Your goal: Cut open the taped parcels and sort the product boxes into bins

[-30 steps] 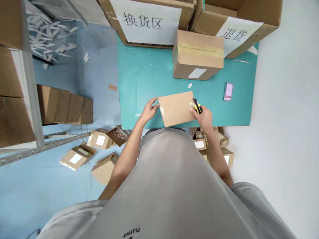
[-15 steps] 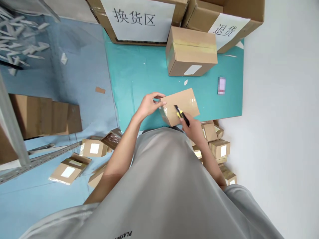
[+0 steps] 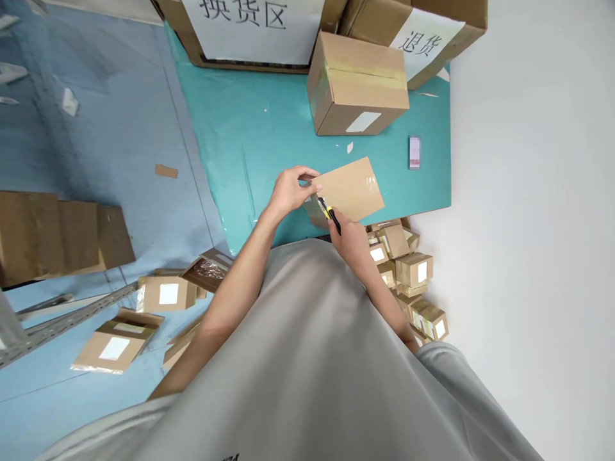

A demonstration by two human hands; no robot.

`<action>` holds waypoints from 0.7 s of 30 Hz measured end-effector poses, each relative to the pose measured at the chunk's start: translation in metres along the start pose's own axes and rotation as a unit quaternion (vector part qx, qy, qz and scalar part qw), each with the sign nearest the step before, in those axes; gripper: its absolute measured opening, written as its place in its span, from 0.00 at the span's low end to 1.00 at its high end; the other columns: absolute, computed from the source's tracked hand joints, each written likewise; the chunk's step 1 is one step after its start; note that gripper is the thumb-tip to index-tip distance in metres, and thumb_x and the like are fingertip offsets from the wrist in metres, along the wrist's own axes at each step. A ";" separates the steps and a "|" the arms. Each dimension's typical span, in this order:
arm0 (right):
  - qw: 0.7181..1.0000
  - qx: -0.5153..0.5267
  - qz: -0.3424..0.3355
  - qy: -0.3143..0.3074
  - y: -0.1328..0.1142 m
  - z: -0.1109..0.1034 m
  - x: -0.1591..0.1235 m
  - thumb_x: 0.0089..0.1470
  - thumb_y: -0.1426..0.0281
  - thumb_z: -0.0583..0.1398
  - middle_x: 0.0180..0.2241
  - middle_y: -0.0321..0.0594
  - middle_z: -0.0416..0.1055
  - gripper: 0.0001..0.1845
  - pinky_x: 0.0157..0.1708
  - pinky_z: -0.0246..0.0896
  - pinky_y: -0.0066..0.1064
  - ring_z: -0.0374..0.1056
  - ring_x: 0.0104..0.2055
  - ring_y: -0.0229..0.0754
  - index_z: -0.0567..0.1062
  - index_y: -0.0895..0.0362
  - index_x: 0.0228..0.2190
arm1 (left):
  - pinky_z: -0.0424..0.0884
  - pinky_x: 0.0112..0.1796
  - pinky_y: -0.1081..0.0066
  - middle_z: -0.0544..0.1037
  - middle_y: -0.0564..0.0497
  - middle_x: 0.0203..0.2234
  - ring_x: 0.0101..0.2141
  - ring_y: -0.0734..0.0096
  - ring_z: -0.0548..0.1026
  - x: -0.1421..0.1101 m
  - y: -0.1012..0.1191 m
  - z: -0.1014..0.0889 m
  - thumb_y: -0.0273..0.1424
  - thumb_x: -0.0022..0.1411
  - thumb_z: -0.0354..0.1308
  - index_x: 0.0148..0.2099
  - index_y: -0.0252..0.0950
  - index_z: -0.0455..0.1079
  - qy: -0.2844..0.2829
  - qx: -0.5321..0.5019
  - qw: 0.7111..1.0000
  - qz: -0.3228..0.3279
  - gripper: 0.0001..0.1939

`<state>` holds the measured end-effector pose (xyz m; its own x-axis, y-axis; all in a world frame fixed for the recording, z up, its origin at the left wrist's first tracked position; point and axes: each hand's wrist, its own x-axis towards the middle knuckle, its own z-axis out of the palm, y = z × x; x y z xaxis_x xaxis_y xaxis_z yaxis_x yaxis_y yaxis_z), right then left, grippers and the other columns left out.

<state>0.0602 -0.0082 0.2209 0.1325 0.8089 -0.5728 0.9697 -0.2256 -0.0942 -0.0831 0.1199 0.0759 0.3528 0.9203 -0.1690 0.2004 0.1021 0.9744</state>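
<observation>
A small cardboard box with clear tape on its ends lies on the teal table, close to my body. My left hand grips the box at its far left corner, thumb on the top face and fingers behind the edge. In my right hand is a black and yellow utility knife. Its tip is at the taped left edge of the box, just below my left thumb. Whether the blade has gone into the tape I cannot tell.
Behind stands a taped carton, in front of two larger labelled boxes, one being the left box. A phone lies at the table's right. Several small boxes are piled below right; more lie on the floor at left, near a metal rack.
My right hand has moved left with the utility knife, from above the middle of the box's top to its left edge. My left hand keeps its hold. The camera view has shifted.
</observation>
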 end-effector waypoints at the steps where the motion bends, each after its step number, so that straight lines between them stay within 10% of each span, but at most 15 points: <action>1: 1.000 -0.007 0.006 -0.001 -0.005 -0.001 -0.001 0.81 0.64 0.47 0.58 0.57 0.84 0.31 0.55 0.72 0.42 0.83 0.55 0.60 0.65 0.57 0.77 | 0.83 0.50 0.59 0.88 0.44 0.49 0.50 0.53 0.85 0.000 0.000 0.000 0.32 0.60 0.73 0.52 0.36 0.85 0.000 0.000 1.000 0.001 0.17; 8: 0.997 -0.068 0.040 -0.021 -0.034 -0.007 -0.002 0.82 0.67 0.44 0.57 0.65 0.82 0.30 0.52 0.75 0.44 0.83 0.56 0.62 0.61 0.62 0.77 | 0.83 0.51 0.59 0.89 0.45 0.48 0.49 0.54 0.86 -0.003 -0.001 0.005 0.30 0.60 0.71 0.51 0.37 0.86 0.016 -0.005 1.000 0.003 0.16; 21: 0.993 -0.109 0.019 -0.051 -0.010 -0.002 -0.015 0.78 0.74 0.46 0.49 0.64 0.85 0.29 0.46 0.76 0.42 0.85 0.50 0.60 0.68 0.60 0.73 | 0.84 0.54 0.56 0.89 0.46 0.48 0.45 0.58 0.85 -0.014 0.000 0.012 0.31 0.61 0.70 0.52 0.37 0.87 0.050 0.018 0.999 -0.009 0.16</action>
<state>0.0489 -0.0172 0.2318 0.1586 0.7404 -0.6532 0.9873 -0.1230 0.1003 -0.0769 0.1022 0.0766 0.2566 0.9518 -0.1682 0.2387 0.1062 0.9653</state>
